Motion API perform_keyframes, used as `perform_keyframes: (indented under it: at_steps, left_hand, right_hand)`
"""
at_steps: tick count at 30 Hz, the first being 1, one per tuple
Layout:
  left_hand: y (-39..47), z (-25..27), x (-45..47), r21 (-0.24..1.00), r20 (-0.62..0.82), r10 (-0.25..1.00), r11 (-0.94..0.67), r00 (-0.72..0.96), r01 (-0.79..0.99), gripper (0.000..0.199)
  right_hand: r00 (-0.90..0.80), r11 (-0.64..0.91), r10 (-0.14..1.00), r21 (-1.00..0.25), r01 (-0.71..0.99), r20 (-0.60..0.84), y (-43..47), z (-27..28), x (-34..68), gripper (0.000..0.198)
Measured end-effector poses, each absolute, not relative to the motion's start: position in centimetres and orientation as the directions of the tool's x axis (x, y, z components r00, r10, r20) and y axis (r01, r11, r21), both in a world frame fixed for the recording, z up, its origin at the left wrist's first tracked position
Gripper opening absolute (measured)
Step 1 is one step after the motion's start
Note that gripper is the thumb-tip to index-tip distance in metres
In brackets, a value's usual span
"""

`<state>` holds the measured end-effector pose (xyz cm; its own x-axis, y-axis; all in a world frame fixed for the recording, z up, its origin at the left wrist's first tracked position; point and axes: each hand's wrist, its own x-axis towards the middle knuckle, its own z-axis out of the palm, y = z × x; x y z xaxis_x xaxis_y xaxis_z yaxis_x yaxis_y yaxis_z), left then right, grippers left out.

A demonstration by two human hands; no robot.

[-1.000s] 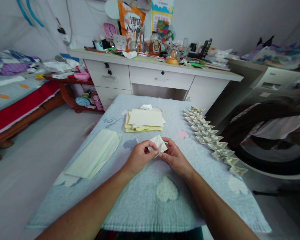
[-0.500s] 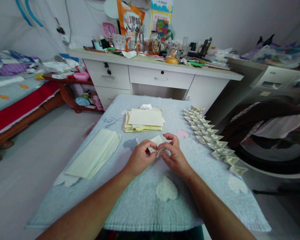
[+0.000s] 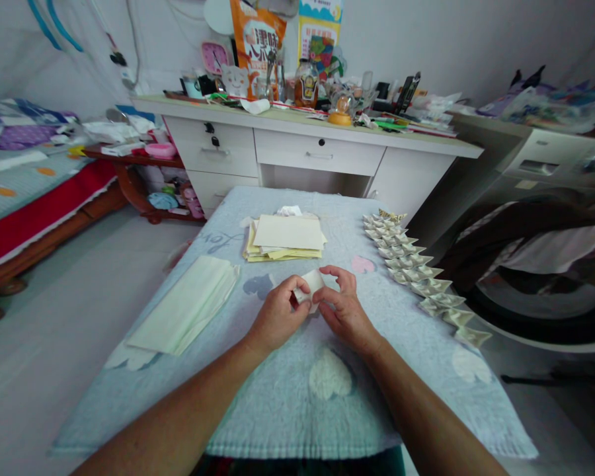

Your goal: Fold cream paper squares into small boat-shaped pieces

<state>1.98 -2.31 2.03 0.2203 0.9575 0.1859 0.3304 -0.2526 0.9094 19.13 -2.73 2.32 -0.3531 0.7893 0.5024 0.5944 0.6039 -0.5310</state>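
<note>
A small folded piece of pale paper [image 3: 311, 283] is held just above the cloth, between both hands. My left hand [image 3: 280, 311] pinches its left side between thumb and fingers. On its right edge are the thumb and a fingertip of my right hand [image 3: 346, 305], with the index finger raised and curved over it. Beyond the hands lies a stack of cream and yellow paper sheets [image 3: 288, 233]. A pile of long pale-green paper [image 3: 183, 307] rests to the left. Along the right runs a row of folded paper pieces with pointed tips [image 3: 407, 264], nested one behind another.
A pale blue patterned cloth [image 3: 272, 403] covers the table. Behind it stands a white desk [image 3: 297, 147] crowded with jars, bags and small things. A washing machine [image 3: 540, 178] is close on the right, a bed [image 3: 44, 192] at the left.
The small paper has been turned or flattened between my fingers, so more of its pale face shows. Both hands stay in nearly the same place.
</note>
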Motion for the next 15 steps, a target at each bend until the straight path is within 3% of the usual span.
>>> perform_keyframes:
  at_steps: [15]
  left_hand:
    - [-1.89,1.22,2.06,0.989,0.064,0.981,-0.087,0.183,0.123,0.023]
  right_hand:
    - [-0.356,0.635,0.763,-0.522,0.569,0.54,-2.83,2.35,19.23,0.027]
